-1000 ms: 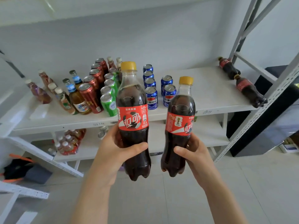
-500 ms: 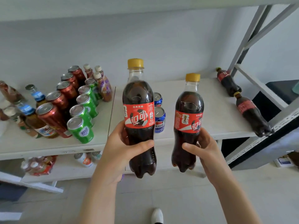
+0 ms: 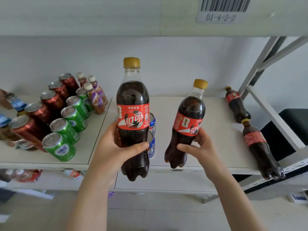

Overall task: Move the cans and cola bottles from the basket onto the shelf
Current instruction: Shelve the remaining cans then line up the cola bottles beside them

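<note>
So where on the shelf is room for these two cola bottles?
The bare shelf between the blue cans and the two lying cola bottles at the right is free. The left part is crowded with red cans, green cans and small bottles.

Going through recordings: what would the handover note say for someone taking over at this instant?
Hands: left hand grips the upright cola bottle; right hand grips the tilted cola bottle. Both are held before the shelf, not set down.
Done: red cans, green cans and blue cans stand on it; two lying cola bottles at its right end.
Left: place both held bottles. Basket out of view.
</note>
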